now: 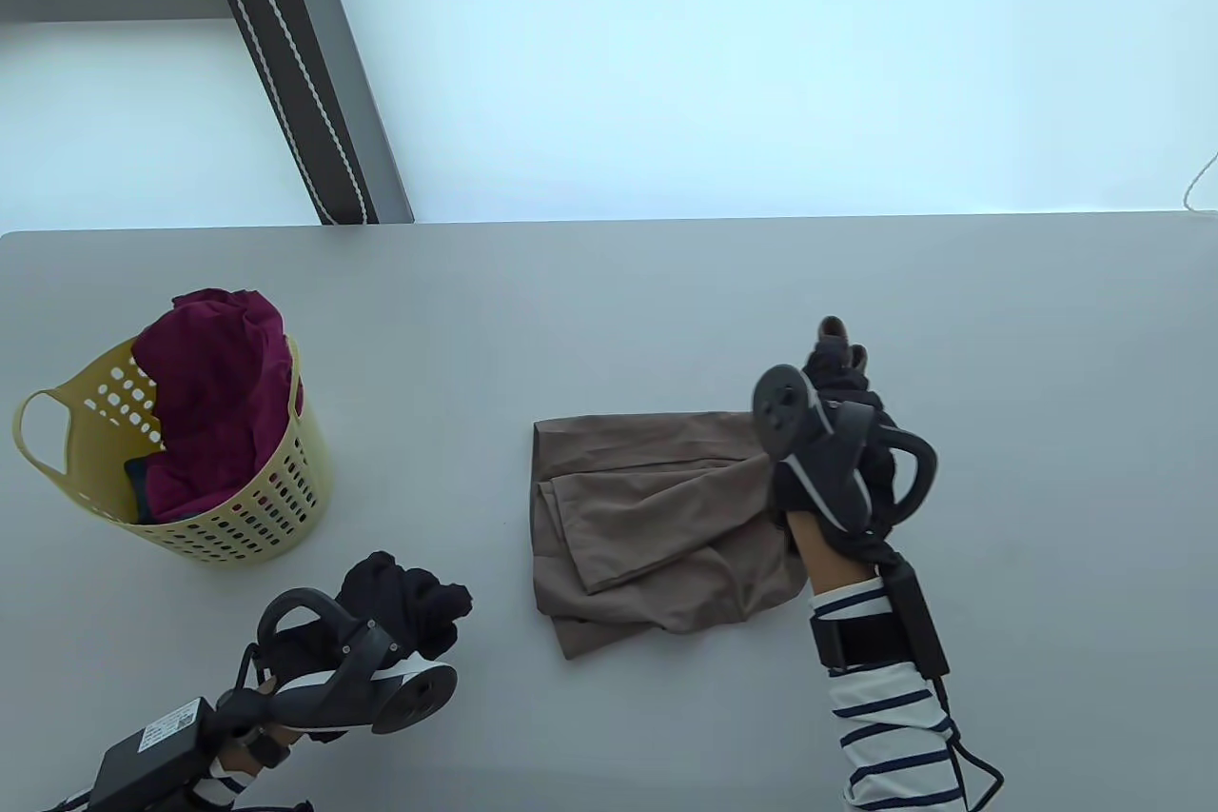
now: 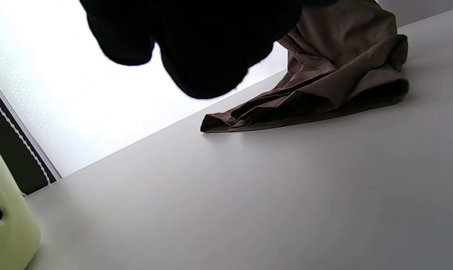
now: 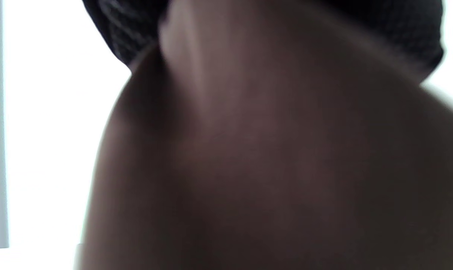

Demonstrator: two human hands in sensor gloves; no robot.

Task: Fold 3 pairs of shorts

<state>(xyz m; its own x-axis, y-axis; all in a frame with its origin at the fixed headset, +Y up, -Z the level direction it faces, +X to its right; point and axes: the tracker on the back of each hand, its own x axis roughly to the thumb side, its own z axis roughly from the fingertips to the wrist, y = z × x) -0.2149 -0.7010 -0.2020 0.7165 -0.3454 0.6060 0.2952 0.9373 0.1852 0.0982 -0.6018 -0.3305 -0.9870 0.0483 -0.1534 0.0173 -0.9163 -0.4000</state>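
Grey table [image 1: 609, 298], far edge straight, far-left corner rounded. On it, left side: yellow perforated basket [image 1: 285, 488] standing upright, with handle on left. Centre, slightly right: brown shorts [image 1: 657, 526], partly folded and creased, lying on surface, well apart from basket.

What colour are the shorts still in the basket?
Dark magenta shorts fill the yellow basket; the table view shows it best.

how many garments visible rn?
3. Brown shorts on the table, right hand gripping their right edge; maroon garment and a dark one beneath, in the yellow basket. More may be buried.
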